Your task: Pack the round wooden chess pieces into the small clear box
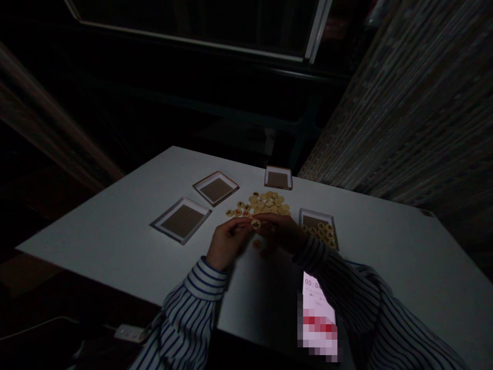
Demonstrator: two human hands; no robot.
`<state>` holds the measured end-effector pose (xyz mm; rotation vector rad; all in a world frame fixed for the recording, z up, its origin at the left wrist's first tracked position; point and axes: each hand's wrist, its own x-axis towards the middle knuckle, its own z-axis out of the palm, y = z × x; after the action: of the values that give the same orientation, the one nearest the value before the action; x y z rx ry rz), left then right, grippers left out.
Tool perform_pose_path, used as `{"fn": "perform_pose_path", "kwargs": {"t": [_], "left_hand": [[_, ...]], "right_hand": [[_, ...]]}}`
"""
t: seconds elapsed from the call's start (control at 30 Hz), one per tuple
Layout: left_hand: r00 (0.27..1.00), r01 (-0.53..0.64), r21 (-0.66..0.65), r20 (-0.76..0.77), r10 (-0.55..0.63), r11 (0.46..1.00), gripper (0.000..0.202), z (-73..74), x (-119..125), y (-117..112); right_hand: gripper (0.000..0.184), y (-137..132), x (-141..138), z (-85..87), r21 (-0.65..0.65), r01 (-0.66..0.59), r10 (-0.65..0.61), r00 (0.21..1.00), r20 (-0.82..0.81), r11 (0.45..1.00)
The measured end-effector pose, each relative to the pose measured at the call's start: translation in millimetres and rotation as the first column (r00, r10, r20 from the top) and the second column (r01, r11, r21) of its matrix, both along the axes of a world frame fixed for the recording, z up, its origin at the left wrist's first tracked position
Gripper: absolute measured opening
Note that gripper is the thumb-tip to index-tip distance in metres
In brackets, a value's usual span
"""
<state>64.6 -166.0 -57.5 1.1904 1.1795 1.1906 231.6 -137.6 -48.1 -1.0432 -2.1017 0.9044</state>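
Note:
Between my left hand (228,240) and my right hand (284,229), a round xiangqi piece (256,224) with a dark character faces me. The fingertips of both hands pinch it from either side. Just beyond them spreads a heap of pale xiangqi pieces (271,202), mostly with no character showing. At the heap's left, several pieces (238,212) show red or black characters. Two more pieces (257,244) lie in shadow below my hands. To the right of my right wrist, a shallow box (336,232) holds several pieces with dark characters.
Three other shallow boxes stand on the white table (127,216): one at the left (182,239), one behind it (234,191), one at the back (279,186). A lit phone (319,298) showing a timer lies under my right forearm. A bead curtain (385,118) hangs behind.

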Motion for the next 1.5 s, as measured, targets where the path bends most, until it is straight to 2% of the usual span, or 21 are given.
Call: {"fn": "perform_pose_path", "kwargs": {"t": [0.07, 0.17, 0.3, 0.47, 0.63, 0.77, 0.93, 1.1, 1.23, 1.5], "left_hand": [[1.0, -0.001, 0.001, -0.025, 0.001, 1.0, 0.03, -1.1, 0, 0], [0.996, 0.0, 0.025, -0.091, 0.002, 1.0, 0.028, -2.0, -1, -1], [0.966, -0.034, 0.042, -0.255, 0.044, 0.999, 0.032, -5.2, -10, -1], [0.863, -0.04, 0.137, -0.494, 0.103, 0.99, 0.036, -10.0, -29, 0], [0.706, -0.032, 0.17, -0.694, 0.143, 0.985, 0.036, -9.7, -40, -1], [0.584, 0.065, 0.222, -0.799, 0.143, 0.973, 0.034, -5.8, -40, -3], [0.481, 0.19, 0.256, -0.866, 0.138, 0.948, 0.029, -5.2, -35, -4], [0.38, 0.215, 0.256, -0.911, 0.161, 0.942, 0.028, -5.3, -29, -5], [0.331, 0.226, 0.248, -0.929, 0.166, 0.942, 0.027, -4.0, -26, -3], [0.223, 0.302, 0.248, -0.957, 0.185, 0.921, 0.027, -4.6, -27, 13]], "right_hand": [[0.033, 1, 0, -2.0, 0.149, -0.037, 0.023, 0.995, 0.096, 0.988], [0.028, 5, 0, -5.9, 0.331, -0.096, 0.019, 0.973, 0.229, 0.939], [0.026, 12, 3, -13.0, 0.451, -0.148, 0.005, 0.953, 0.302, 0.88], [0.024, 20, 10, -23.7, 0.394, -0.235, 0.02, 0.877, 0.479, 0.889], [0.032, 26, 13, -32.5, 0.32, -0.248, 0.017, 0.813, 0.582, 0.914], [0.036, 25, 13, -32.1, 0.273, -0.233, -0.005, 0.752, 0.659, 0.933], [0.033, 21, 11, -27.9, 0.236, -0.22, -0.028, 0.673, 0.739, 0.947], [0.03, 20, 10, -24.5, 0.256, -0.222, -0.063, 0.628, 0.776, 0.941], [0.028, 20, 8, -21.2, 0.229, -0.216, -0.059, 0.593, 0.803, 0.949], [0.03, 17, 9, -19.9, 0.289, -0.182, -0.103, 0.656, 0.748, 0.94]]}}
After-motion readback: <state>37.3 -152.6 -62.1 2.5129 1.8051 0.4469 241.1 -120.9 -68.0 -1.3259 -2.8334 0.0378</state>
